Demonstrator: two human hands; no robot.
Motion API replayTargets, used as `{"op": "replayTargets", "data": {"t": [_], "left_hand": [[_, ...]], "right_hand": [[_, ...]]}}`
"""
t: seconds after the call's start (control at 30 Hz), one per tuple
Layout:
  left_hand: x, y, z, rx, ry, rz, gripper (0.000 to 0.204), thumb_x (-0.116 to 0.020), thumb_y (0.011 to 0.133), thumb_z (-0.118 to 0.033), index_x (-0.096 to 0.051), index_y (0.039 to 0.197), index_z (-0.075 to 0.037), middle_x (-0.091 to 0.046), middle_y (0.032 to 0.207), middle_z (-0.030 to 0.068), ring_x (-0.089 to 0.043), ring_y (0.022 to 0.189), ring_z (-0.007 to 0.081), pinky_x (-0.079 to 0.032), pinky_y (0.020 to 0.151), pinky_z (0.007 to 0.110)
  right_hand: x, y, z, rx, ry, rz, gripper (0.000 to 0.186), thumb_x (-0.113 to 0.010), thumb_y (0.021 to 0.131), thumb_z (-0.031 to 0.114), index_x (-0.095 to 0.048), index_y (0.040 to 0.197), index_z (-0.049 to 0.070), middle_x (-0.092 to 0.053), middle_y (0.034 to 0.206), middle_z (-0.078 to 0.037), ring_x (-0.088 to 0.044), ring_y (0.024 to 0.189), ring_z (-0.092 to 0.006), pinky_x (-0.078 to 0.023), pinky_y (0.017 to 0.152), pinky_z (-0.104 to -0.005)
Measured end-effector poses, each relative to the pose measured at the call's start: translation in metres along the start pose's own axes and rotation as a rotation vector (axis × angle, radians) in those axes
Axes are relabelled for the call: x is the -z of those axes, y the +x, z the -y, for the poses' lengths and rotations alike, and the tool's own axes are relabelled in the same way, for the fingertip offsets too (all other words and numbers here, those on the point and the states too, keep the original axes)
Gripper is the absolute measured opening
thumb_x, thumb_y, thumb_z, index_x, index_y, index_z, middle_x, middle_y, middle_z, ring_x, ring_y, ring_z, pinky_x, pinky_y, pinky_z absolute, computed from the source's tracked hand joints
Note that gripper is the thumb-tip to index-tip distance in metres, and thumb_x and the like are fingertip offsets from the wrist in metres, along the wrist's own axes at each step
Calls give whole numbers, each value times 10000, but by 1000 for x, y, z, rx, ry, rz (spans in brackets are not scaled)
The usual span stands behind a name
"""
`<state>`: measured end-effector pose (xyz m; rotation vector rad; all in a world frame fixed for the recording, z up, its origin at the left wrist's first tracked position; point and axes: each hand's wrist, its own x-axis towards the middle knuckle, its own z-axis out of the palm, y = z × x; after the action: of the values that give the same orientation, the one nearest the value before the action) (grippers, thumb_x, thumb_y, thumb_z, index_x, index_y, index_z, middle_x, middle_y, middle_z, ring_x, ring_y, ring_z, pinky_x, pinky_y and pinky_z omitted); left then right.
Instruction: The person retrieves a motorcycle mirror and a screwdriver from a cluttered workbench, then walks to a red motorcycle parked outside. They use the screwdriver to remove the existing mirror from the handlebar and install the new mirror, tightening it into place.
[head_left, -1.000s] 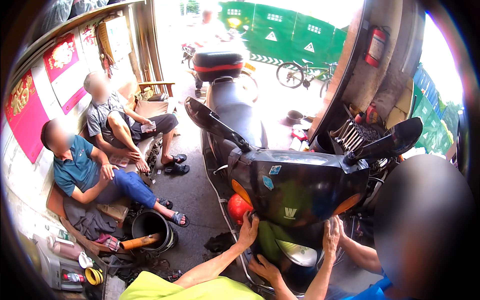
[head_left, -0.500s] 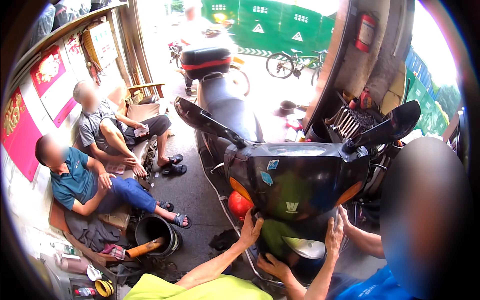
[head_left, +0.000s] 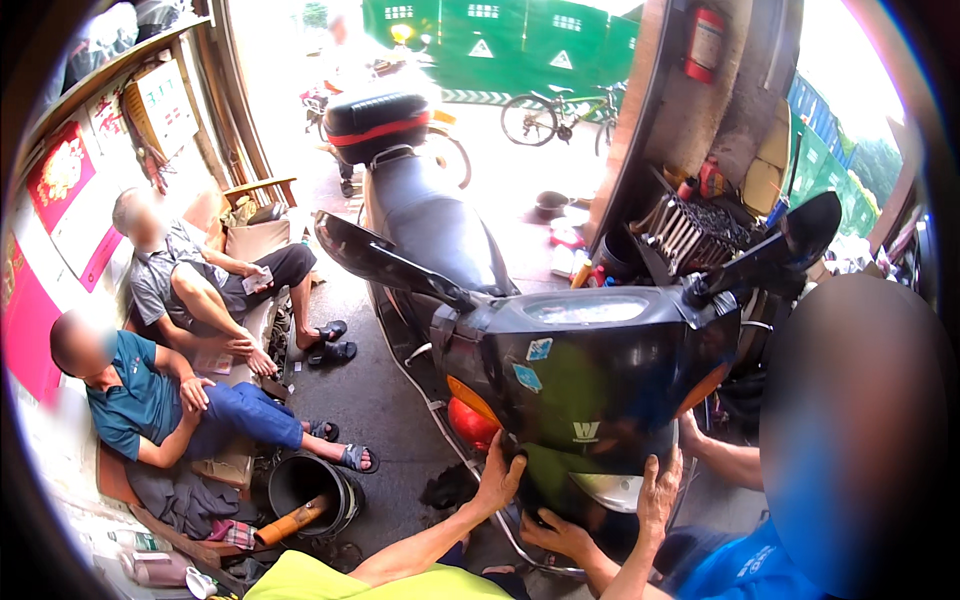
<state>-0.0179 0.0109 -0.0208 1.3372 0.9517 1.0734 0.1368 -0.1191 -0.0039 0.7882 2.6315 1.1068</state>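
The scooter's black lower front panel (head_left: 548, 472) lies between the person's fingers, its long axis unclear. The left hand (head_left: 496, 482) and right hand (head_left: 656, 498) flank opposite edges, fingers uncurled, thumbs apart, gripping nothing; neither seems nearer.

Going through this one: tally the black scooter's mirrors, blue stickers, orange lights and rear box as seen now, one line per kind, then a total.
Mirrors: 2
Blue stickers: 2
Orange lights: 2
Rear box: 1
Total on the scooter: 7
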Motion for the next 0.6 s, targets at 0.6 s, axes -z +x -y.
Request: {"op": "replayTargets", "data": {"t": [0.6], "left_hand": [[-7,1,8,170,145,-113,833,-375,935,-585,-329,1332,145,-391,1367,279,-458,1202,296,-365,1014,368]], "right_hand": [[91,-24,30,-1592,812,-76,326,-646,748,292,-660,845,-19,-492,1213,-217,-412,1199,-374,-348,979,-474]]}}
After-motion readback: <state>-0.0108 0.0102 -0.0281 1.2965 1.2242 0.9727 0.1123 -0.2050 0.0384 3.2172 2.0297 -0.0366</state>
